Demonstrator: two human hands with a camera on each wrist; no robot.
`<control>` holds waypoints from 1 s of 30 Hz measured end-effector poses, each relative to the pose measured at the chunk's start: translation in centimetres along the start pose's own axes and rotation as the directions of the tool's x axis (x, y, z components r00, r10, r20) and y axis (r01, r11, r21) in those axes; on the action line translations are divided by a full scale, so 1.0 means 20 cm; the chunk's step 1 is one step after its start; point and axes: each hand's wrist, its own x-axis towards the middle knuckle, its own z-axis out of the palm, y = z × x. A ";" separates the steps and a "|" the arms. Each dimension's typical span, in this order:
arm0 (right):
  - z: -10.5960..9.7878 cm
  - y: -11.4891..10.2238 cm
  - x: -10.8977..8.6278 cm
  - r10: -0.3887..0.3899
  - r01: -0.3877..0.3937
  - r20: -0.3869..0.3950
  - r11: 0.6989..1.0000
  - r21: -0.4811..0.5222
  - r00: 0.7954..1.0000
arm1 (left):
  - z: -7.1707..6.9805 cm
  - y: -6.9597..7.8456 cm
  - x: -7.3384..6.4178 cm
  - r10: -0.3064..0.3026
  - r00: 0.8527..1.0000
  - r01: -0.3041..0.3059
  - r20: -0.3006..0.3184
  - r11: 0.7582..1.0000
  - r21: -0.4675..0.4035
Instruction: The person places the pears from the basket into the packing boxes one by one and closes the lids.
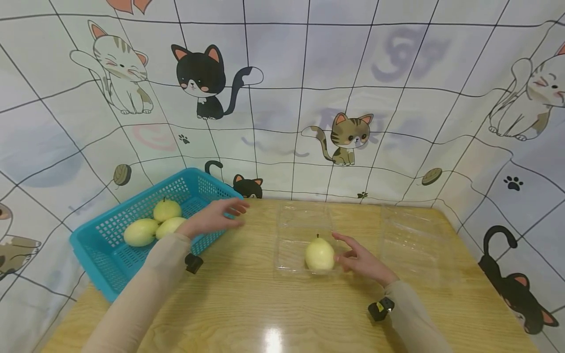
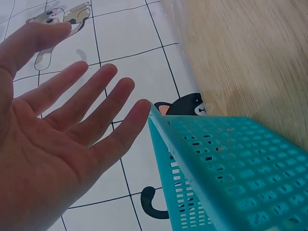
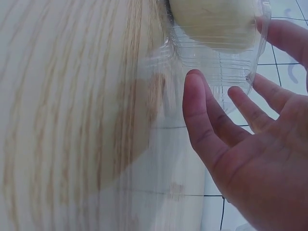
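Observation:
A round yellow-green pear (image 1: 320,254) with a dark stem sits in the front right part of a clear plastic box (image 1: 291,245). My right hand (image 1: 364,262) is at the box's right wall, fingers spread and loosely bent; in the right wrist view its fingertips (image 3: 195,89) lie close to the clear wall, and whether they touch it I cannot tell. My left hand (image 1: 216,216) hovers over the right rim of a blue perforated basket (image 1: 99,233), palm bare and fingers loosely extended. Several more pears (image 1: 141,232) lie in the basket, one partly hidden by that hand.
Another clear plastic piece (image 1: 412,245) lies to the right on the wooden table (image 1: 247,304). Behind the table rises a white cloth (image 1: 273,113) printed with cats and black grid lines, which also runs along both sides.

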 end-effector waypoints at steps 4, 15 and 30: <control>0.00 0.00 0.00 -0.007 0.007 0.004 1.000 0.000 1.000 | -0.03 -0.01 -0.01 -0.003 1.000 0.003 -0.001 1.000 0.015; -0.02 0.03 0.01 -0.001 0.000 0.030 1.000 0.026 1.000 | -0.13 -0.08 -0.05 -0.034 0.999 0.035 -0.030 0.999 0.039; -0.01 0.03 0.00 0.004 -0.006 0.044 0.999 0.039 0.999 | -0.24 -0.20 -0.14 -0.057 0.994 0.055 -0.091 0.998 -0.016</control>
